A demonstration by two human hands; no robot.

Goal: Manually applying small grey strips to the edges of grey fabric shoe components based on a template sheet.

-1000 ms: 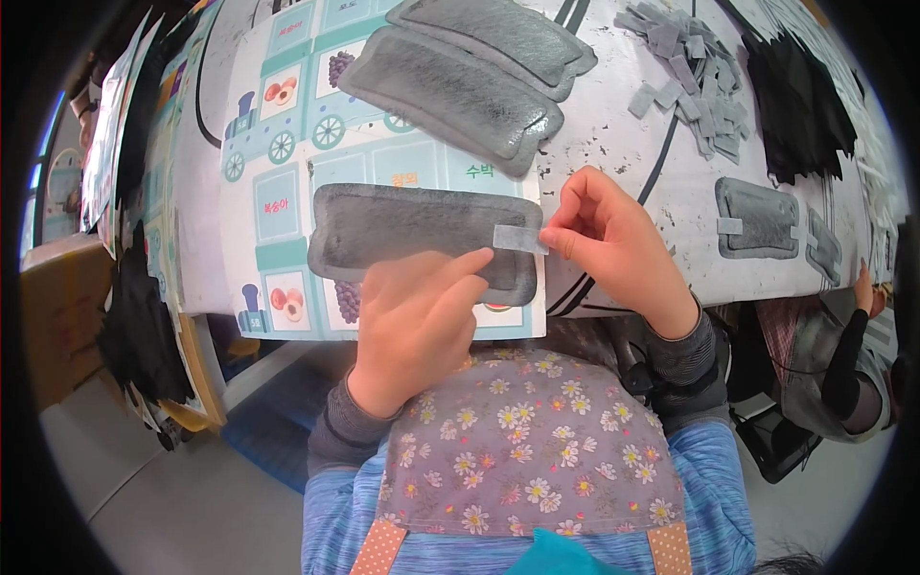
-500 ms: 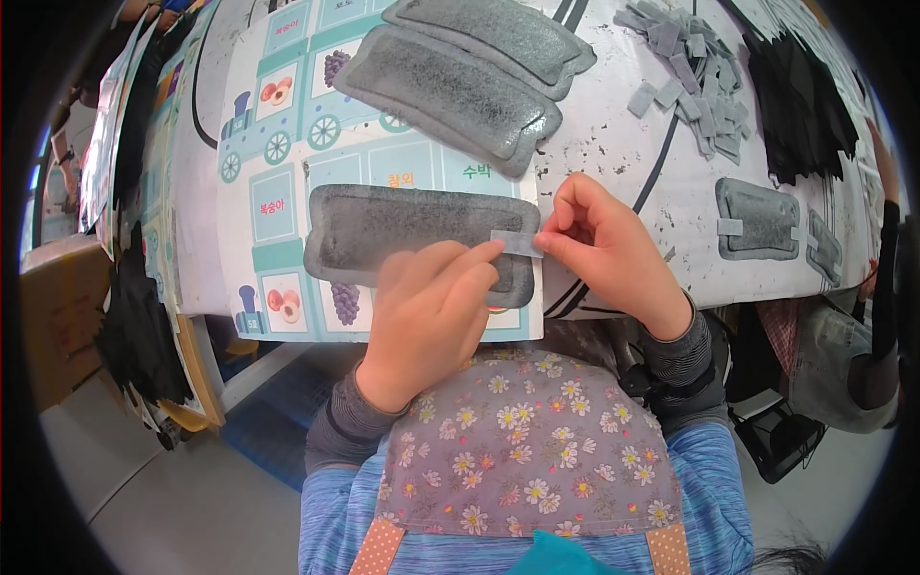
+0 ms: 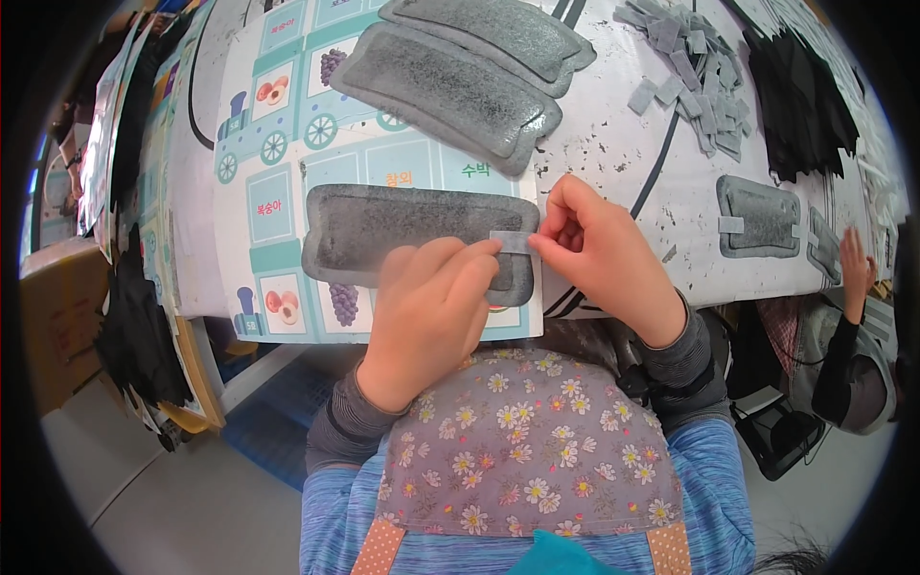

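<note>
A dark grey padded rectangular piece [image 3: 393, 220] lies on the printed board in front of me. Across its right end runs a short light grey strip [image 3: 514, 241]. My right hand [image 3: 599, 251] pinches the strip's right end between thumb and index finger, at the pad's edge. My left hand [image 3: 426, 307] rests over the pad's lower edge, fingers bent together and fingertips pressing the strip's left end; its thumb is hidden. Beyond, two more grey pads [image 3: 441, 91] overlap on the board.
A heap of loose grey strips [image 3: 695, 81] lies at the far right, beside a bundle of black pieces [image 3: 800, 105]. Smaller grey pads with strips across their ends [image 3: 759, 218] lie at the right. Another person's hand [image 3: 855, 264] shows at the right table edge. A cardboard box [image 3: 67, 326] stands left.
My right hand has shifted slightly left, still pinching the strip; my left hand stays almost in place. At the right edge, another person's arm and raised hand have come into view.
</note>
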